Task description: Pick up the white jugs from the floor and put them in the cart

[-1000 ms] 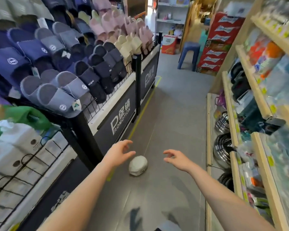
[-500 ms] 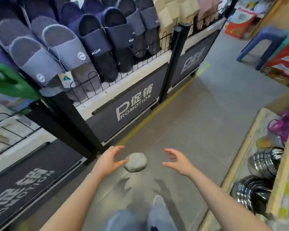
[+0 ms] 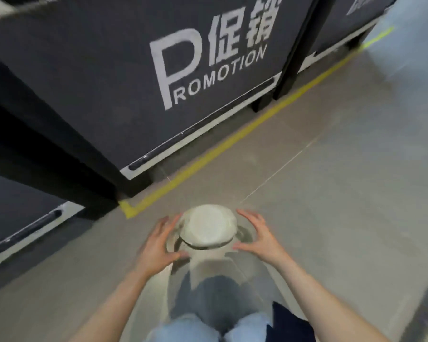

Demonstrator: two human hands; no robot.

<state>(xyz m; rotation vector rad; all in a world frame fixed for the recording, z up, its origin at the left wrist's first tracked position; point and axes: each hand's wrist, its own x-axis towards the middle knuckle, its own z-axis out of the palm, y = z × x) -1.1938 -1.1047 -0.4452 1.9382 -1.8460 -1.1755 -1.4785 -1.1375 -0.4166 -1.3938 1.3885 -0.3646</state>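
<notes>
Left hand (image 3: 158, 245) and right hand (image 3: 260, 236) are positioned either side of the white jug (image 3: 208, 229), fingers spread, palms turned inward. Neither hand is closed on anything; left fingers appear at or very near the jug's side, right hand is just beside it w/ a visible gap. Actual contact cannot be confirmed due to motion blur.

Jug location: on the floor (image 3: 331, 169), directly in front of the person's knees, near the yellow floor line (image 3: 208, 154) and the dark promotion stand (image 3: 158, 70). Rounded pale top is seen from above; lower body approx. hidden.

Step in hand: pick-up approach, pre-grasp. Grip not yet made.

Next move, as judged: both palms to be closed against opposite sides, then the jug lifted straight up. Even pressure is req'd, as the rounded surface may slip. The cart is not in view; it must be located before transfer.
</notes>
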